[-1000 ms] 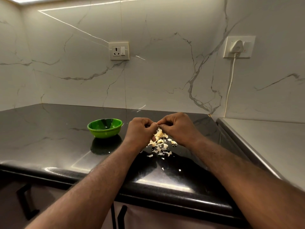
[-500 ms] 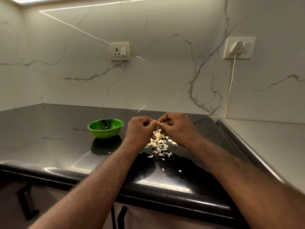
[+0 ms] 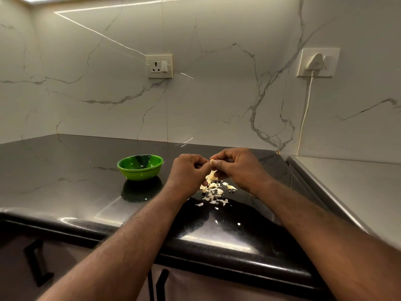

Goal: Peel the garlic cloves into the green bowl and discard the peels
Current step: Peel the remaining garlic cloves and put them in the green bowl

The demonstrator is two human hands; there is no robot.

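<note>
Garlic clove, small, pale, seen in head view: pinched between fingertips of right hand and left hand, above scattered papery cream peels on glossy black stone counter. Round green plastic bowl stands left, apart. Risk: slick clove dropped among peels if grip loosened; skin flicked into bowl.

Glossy green bowl on polished black stone counter.
</note>
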